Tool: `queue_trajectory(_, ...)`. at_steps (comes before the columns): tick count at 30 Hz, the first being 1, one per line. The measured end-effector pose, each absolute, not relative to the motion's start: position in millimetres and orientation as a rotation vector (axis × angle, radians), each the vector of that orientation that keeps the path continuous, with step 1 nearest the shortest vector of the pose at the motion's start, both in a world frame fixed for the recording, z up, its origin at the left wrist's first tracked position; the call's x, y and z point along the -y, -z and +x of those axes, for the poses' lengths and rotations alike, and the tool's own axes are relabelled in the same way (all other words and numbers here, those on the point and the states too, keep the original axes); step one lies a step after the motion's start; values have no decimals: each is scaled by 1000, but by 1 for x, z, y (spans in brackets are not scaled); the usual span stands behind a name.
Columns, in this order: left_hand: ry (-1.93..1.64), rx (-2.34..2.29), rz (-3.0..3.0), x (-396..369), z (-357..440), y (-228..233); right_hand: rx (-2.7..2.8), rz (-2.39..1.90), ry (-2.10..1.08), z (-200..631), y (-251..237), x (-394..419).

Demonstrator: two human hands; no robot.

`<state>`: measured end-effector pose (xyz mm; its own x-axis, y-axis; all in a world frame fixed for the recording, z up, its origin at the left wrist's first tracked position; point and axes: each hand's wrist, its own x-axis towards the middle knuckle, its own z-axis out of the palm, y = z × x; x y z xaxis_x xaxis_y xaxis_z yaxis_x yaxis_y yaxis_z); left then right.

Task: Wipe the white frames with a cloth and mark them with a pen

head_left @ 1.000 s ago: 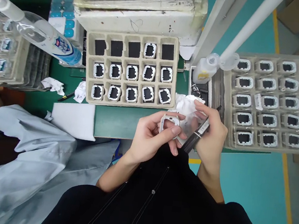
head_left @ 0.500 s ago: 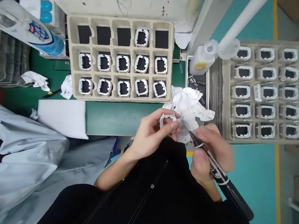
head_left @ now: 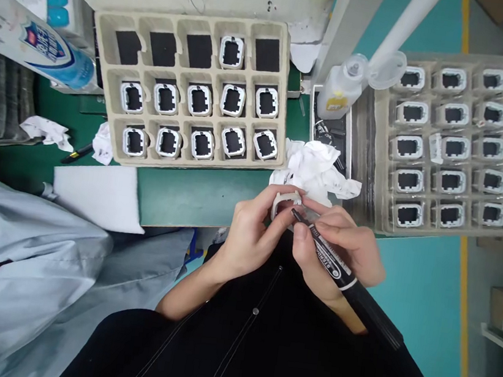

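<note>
My left hand [head_left: 253,229] pinches a white plastic frame [head_left: 281,202], a rounded square part, between thumb and fingers in front of my chest. In my right hand [head_left: 340,250] lies a black marker pen [head_left: 332,264], its tip pointing up and left at the frame. The tip is close to the frame and my left thumb; whether it touches cannot be made out. My right fingertips reach the frame's right side. Just beyond both hands lies crumpled white tissue [head_left: 312,165]. Similar frames sit in a beige compartment tray [head_left: 186,124] on the green table.
On the right, a clear plastic tray [head_left: 418,226] holds many frames. A squeeze bottle [head_left: 338,92] stands by a small box of dark items. Left are a large spray bottle [head_left: 38,46], a folded white cloth [head_left: 97,196] and a co-worker's pale blue sleeve [head_left: 39,253].
My right hand has moved left with the marker, bringing its tip up to the frame. The frame is tilted differently in my left hand. The whole view has shifted slightly.
</note>
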<state>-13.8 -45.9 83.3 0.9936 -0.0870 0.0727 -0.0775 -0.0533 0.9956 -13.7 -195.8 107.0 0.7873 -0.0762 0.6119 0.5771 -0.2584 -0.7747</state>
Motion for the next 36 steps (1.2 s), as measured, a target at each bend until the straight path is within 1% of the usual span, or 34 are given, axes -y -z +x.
queue_trajectory(5, -63, 183, 1706, 44, -14, -81, 411, -1797, 752, -10, -105, 192)
queue_trajectory(13, -75, 194, 1723, 43, -17, -78, 398, -1853, 754, -11, -106, 192)
queue_trajectory(19, -60, 207, 1726, 44, -17, -78, 318, -1870, 853, -11, -99, 187)
queue_trajectory(24, -90, 234, 1734, 44, -18, -76, 341, -1873, 815, -11, -100, 187)
queue_trajectory(28, -94, 247, 1727, 44, -18, -75, 338, -1845, 865, -10, -98, 187)
queue_trajectory(36, -108, 232, 1767, 47, -19, -75, 374, -1922, 807, -11, -105, 189)
